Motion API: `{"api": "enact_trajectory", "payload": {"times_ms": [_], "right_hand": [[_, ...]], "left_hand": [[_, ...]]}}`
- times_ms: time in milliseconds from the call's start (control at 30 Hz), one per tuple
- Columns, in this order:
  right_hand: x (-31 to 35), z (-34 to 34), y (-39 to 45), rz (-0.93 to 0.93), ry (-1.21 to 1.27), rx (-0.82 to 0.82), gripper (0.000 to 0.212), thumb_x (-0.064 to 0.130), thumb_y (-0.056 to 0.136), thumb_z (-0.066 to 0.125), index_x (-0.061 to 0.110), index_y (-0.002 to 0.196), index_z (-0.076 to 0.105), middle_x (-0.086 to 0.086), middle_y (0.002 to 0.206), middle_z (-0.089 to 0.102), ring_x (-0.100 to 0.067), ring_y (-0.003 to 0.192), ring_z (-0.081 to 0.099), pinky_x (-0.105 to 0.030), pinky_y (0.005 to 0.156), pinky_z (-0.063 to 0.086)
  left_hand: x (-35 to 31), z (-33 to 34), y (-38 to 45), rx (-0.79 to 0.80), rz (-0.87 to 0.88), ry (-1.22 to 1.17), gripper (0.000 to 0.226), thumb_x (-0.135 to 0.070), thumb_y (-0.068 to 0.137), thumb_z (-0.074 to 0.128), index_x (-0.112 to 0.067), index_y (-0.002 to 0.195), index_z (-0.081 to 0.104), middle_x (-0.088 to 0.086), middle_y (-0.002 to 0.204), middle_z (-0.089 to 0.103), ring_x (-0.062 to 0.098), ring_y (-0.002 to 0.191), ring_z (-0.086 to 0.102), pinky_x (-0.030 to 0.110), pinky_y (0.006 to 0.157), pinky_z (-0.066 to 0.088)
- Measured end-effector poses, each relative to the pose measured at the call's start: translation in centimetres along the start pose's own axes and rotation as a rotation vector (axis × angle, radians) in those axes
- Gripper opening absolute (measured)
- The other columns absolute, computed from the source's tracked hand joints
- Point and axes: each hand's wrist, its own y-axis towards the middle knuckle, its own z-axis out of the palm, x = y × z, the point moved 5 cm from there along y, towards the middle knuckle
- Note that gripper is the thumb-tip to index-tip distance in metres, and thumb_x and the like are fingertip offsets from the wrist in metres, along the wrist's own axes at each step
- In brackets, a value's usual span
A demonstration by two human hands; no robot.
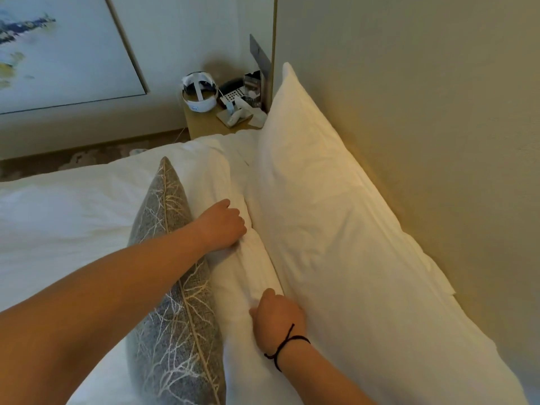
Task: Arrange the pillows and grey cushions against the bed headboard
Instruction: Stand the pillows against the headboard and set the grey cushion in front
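Clearance: headboard side closed, open room toward the bed's middle.
Back pillow point(336, 229) lies pressed to the headboard point(423, 112), no gap showing. Front pillow point(242, 276) touches it, leaving only a narrow crease. Grey cushion point(175, 317) stands upright against the front pillow. The duvet point(58, 229) lies clear. The nightstand point(204, 124) is crowded.

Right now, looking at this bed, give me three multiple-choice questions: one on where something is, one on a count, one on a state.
1. Where is the grey cushion?
A. Flat on the nightstand
B. On edge against the front white pillow
C. On the floor

2. How many grey cushions show?
A. One
B. Two
C. Three

3. What are both hands doing?
A. Hanging free
B. Lifting the cushion
C. Pressing on the front white pillow

Answers: 1 B, it stands beside that pillow; 2 A, only one appears; 3 C, left hand and right hand rest on it.
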Motion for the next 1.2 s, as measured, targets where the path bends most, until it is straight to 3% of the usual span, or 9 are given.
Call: {"api": "enact_trajectory", "payload": {"times_ms": [133,367,533,667,800,967,1067,1133,1200], "right_hand": [[0.8,-0.8,-1.2,-0.063,0.045,0.039,0.025,0.028,0.103,0.036,0.011,0.109,0.053,-0.01,0.112,0.062,-0.028,0.099,0.061,-0.03,0.068,0.036],[1.3,-4.9,-4.4,-0.133,0.015,-0.252,0.024,0.034,0.103,0.03,0.021,0.083,0.036,0.003,0.075,0.049,-0.02,0.067,0.042,-0.03,0.048,0.017],[0.7,-3.1,-5.4,-0.101,0.141,-0.104,0.033,0.042,0.102,0.035,0.013,0.105,0.051,-0.008,0.109,0.054,-0.025,0.081,0.049,-0.032,0.068,0.036],[-1.3,-1.3,-7.7,-0.034,0.399,-0.097,0.027,0.048,0.096,0.049,0.022,0.102,0.045,-0.002,0.097,0.056,-0.016,0.076,0.048,-0.027,0.061,0.037],[-3.4,-0.7,-10.0,0.061,0.67,-0.119,0.03,0.036,0.087,0.067,0.027,0.102,0.043,0.002,0.105,0.06,-0.013,0.095,0.056,-0.026,0.071,0.045],[-5.1,-0.7,-12.8,0.043,0.791,-0.013,0.044,0.034,0.084,0.07,0.039,0.116,0.04,0.016,0.088,0.049,0.003,0.073,0.051,-0.01,0.057,0.039],[-6.2,-0.4,-14.2,0.074,0.808,0.018,0.044,0.031,0.089,0.066,0.033,0.127,0.045,0.008,0.108,0.063,-0.005,0.098,0.061,-0.018,0.077,0.047],[-7.3,-1.2,-15.0,0.09,0.692,-0.146,0.016,0.03,0.092,0.063,0.025,0.106,0.058,0.011,0.09,0.064,-0.005,0.081,0.06,-0.016,0.067,0.044],[-8.3,-2.0,-15.7,0.079,0.489,-0.338,0.018,0.032,0.094,0.059,0.019,0.082,0.055,0.011,0.065,0.052,-0.005,0.058,0.046,-0.018,0.051,0.031]], "left_hand": [[1.0,-1.4,-2.2,-0.103,0.007,0.003,0.022,-0.014,0.095,0.045,-0.021,0.102,0.064,-0.004,0.093,0.065,0.021,0.094,0.057,0.038,0.088,0.035],[3.6,-3.0,-4.9,-0.258,-0.103,-0.11,0.019,-0.026,0.094,0.053,-0.032,0.11,0.062,-0.008,0.106,0.067,0.015,0.102,0.055,0.035,0.089,0.04],[1.0,-2.3,-4.0,-0.08,-0.067,-0.128,0.023,-0.018,0.094,0.046,-0.026,0.114,0.054,-0.004,0.111,0.061,0.02,0.108,0.052,0.038,0.09,0.041],[-1.6,-2.3,-3.9,-0.034,0.058,-0.22,0.034,-0.028,0.085,0.046,-0.03,0.118,0.056,-0.006,0.112,0.062,0.018,0.11,0.05,0.039,0.093,0.036],[-3.6,-2.6,-3.8,0.107,0.094,-0.46,0.025,-0.042,0.074,0.044,-0.035,0.094,0.058,-0.011,0.098,0.061,0.016,0.104,0.047,0.042,0.097,0.028],[-5.2,-4.5,-3.3,0.004,0.114,-0.541,0.013,-0.042,0.078,0.053,-0.031,0.071,0.052,-0.015,0.072,0.052,0.013,0.084,0.049,0.037,0.085,0.028],[-5.0,-5.8,-3.3,-0.066,0.126,-0.523,0.014,-0.036,0.085,0.052,-0.028,0.076,0.058,-0.012,0.075,0.061,0.012,0.081,0.056,0.034,0.082,0.029],[-4.8,-6.2,-3.4,-0.119,0.129,-0.514,0.015,-0.036,0.09,0.052,-0.028,0.079,0.06,-0.011,0.079,0.064,0.011,0.082,0.056,0.034,0.084,0.031],[-4.8,-6.3,-3.7,-0.185,0.114,-0.515,0.016,-0.037,0.091,0.052,-0.029,0.082,0.063,-0.01,0.084,0.066,0.013,0.084,0.058,0.033,0.08,0.034]]}}
